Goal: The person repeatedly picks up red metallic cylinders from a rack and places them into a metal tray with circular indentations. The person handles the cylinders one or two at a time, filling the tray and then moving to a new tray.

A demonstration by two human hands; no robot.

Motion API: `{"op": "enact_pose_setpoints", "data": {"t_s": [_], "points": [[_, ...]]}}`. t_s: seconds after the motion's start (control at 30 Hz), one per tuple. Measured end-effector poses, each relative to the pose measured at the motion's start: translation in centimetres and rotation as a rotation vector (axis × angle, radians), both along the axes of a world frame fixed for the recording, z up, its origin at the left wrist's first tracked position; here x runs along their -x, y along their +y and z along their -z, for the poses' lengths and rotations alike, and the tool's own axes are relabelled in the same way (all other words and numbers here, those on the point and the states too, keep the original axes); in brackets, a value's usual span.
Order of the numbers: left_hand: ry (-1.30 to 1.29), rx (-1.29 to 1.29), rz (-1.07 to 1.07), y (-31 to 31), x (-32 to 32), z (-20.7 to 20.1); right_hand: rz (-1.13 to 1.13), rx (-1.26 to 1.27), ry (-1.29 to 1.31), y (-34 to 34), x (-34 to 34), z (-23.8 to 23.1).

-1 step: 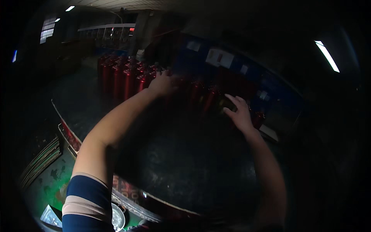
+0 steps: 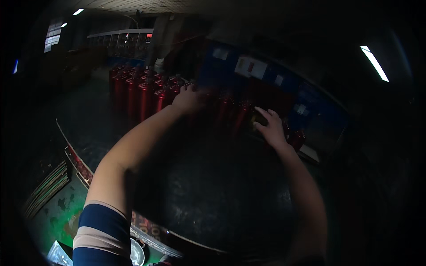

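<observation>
Many glossy red metallic cylinders (image 2: 146, 99) stand upright, clustered closely

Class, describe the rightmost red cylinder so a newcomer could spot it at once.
Start with the broad dark table. Along its far side, follow the red cylinders rightward, past the right hand. The rightmost cylinder stands just right of that hand, dimly lit, with no other cylinder farther right.

We have a wide dark table (image 2: 204, 190) before us. On its far left part we see red bottles (image 2: 145, 101) standing upright, close together, and further right more bottles (image 2: 242, 116), dim in the shadow.
</observation>
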State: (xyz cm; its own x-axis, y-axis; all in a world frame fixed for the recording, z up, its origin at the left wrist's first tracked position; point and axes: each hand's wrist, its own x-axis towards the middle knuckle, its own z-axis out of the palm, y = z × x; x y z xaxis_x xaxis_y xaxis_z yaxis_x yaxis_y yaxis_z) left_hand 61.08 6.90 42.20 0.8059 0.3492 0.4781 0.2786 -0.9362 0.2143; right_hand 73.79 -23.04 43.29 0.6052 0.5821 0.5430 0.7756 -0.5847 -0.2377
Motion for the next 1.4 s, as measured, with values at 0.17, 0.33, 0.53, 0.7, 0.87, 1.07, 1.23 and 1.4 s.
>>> {"op": "enact_pose_setpoints", "data": {"t_s": [0.17, 0.33, 0.53, 0.7, 0.87, 1.07, 1.23, 1.4], "points": [[0.063, 0.020, -0.001, 3.4, -6.0, 1.1, 0.119, 0.016, 0.042, 11.3, -10.4, 0.9], [-0.018, -0.034, -0.031, 4.4, -9.0, 1.6, 0.127, 0.009, 0.033, 14.1, -16.6, 2.8], [-0.238, -0.047, 0.007, 3.2, -7.6, 3.7, 0.108, -0.249, -0.217, 11.7, -16.2, 5.9], [-0.504, -0.055, 0.028, -0.5, 0.7, 5.5, 0.042, -0.548, -0.288, 5.4, -11.6, 8.3], [-0.882, 0.189, 0.139, -4.3, 13.3, 5.5, -0.199, -0.971, 0.350, -0.3, -2.9, 6.1], [-1.206, 1.052, -0.064, -10.4, 33.9, 6.7, -0.617, -1.159, 1.370, -0.1, 12.2, 2.6], [-1.492, 1.581, 0.023, -12.0, 45.7, 15.4, -0.760, -0.967, 2.060, 6.7, 25.5, 6.3], [-1.659, 1.939, -0.263, -12.1, 50.3, 24.3, -0.653, -0.808, 2.627, 12.0, 38.2, 13.7]]}}
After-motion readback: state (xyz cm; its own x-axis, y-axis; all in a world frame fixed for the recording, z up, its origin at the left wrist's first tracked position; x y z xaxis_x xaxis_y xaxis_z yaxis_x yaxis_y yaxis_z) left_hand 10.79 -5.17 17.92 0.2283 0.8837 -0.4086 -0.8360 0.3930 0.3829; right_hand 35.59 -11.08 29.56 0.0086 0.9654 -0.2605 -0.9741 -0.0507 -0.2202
